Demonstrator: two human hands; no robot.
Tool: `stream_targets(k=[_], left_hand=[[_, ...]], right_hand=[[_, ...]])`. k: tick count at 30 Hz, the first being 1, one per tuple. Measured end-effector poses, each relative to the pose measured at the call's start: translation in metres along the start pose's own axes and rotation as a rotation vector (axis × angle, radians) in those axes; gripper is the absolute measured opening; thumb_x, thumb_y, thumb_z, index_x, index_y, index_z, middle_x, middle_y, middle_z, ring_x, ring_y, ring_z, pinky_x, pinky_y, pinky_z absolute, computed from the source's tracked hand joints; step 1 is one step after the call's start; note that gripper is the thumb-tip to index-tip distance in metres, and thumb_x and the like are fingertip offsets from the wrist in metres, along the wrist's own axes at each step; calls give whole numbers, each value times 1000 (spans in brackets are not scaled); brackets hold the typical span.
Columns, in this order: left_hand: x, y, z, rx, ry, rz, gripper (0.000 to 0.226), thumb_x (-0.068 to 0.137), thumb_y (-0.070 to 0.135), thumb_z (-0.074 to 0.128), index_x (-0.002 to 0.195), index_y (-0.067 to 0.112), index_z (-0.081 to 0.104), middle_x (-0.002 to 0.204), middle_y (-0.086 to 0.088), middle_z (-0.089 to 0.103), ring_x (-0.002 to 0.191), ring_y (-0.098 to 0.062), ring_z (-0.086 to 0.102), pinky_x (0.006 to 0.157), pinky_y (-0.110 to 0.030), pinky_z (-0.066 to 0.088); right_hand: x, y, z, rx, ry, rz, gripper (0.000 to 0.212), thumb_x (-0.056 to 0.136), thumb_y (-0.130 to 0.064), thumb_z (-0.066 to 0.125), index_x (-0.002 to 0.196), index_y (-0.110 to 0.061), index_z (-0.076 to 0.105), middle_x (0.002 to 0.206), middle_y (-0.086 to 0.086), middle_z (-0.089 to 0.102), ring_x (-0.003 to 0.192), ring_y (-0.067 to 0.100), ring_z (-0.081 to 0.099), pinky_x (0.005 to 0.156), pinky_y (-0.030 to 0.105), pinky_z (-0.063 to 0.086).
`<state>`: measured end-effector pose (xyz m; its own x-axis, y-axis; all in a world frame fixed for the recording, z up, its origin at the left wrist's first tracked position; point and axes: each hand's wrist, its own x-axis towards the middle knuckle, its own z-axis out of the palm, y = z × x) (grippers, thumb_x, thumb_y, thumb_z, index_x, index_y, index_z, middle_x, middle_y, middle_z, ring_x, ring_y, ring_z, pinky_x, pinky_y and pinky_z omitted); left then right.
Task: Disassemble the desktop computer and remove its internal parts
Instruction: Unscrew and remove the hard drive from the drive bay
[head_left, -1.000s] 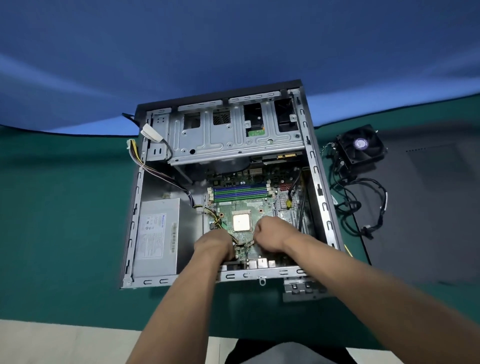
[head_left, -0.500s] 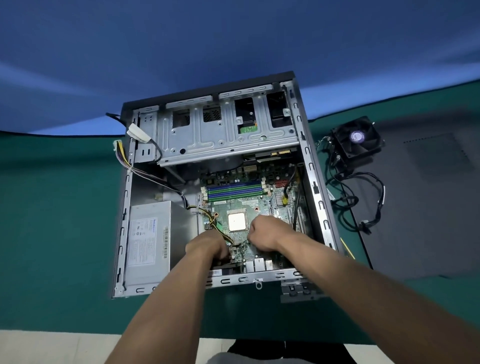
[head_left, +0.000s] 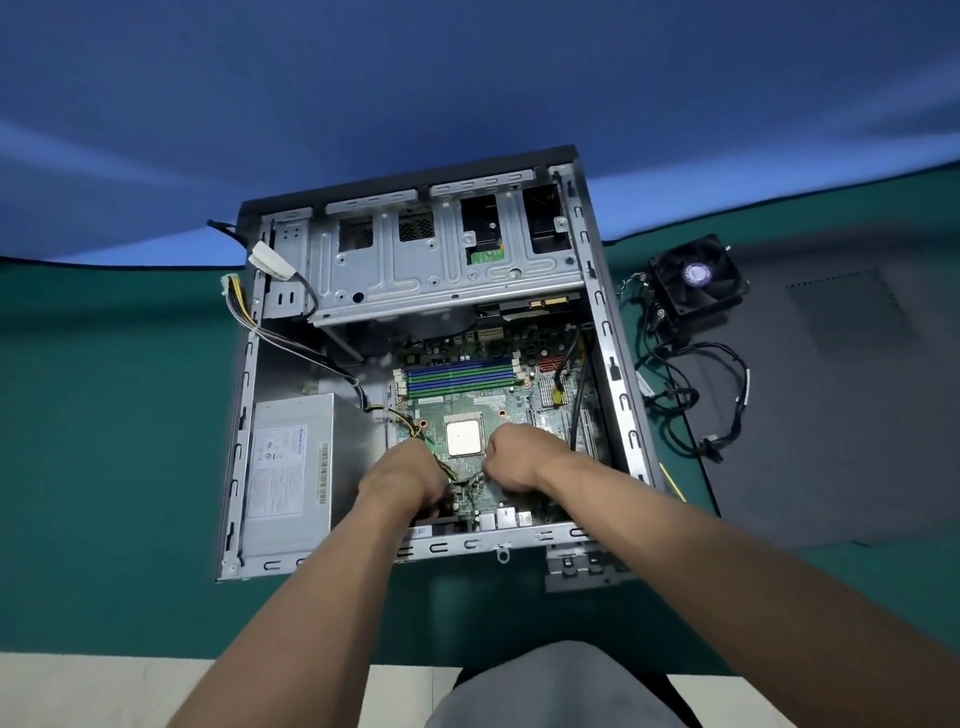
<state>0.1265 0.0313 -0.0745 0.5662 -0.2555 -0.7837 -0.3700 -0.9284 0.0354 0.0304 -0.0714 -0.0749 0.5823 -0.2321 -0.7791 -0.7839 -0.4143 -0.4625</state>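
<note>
The desktop computer lies open on the tabletop, exposing its motherboard. Your left hand and right hand curl near the yellow-black cable, probably to unplug it; the actual grip is hidden.

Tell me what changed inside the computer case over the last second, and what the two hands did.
Hardly anything. The left hand and right hand stay curled, low over the near part of the motherboard, by the yellow-black cable; what they grip is hidden. The apparent shift comes from the head camera moving. Power supply, drive cage and the removed fan on the table lie as before.
</note>
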Motion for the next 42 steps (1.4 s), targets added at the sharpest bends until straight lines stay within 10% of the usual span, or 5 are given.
stream_targets(k=[6, 22, 42], left_hand=[[-16, 10, -9, 4, -57, 163, 26, 90, 24, 57, 73, 6, 58, 70, -3, 58, 64, -17, 55, 60, -27, 43], [-117, 59, 26, -277, 462, 565, 33, 86, 26, 50, 54, 19, 43, 51, 6, 46, 48, -13, 45, 46, -23, 33], [-107, 82, 38, -224, 441, 277, 21, 74, 19, 49, 54, 18, 45, 47, 5, 45, 42, -14, 42, 42, -17, 34]], right_hand=[[-11, 3, -8, 82, 149, -69, 18, 93, -16, 48, 90, -9, 64, 88, 6, 66, 67, 11, 56, 59, 24, 42], [-143, 38, 10, 448, 951, -168, 17, 84, -12, 53, 82, -28, 59, 59, -9, 56, 49, 1, 48, 47, 16, 37], [-100, 126, -7, 357, 641, 130, 21, 97, -18, 50, 112, -10, 62, 92, -1, 61, 73, 10, 56, 66, 23, 40]])
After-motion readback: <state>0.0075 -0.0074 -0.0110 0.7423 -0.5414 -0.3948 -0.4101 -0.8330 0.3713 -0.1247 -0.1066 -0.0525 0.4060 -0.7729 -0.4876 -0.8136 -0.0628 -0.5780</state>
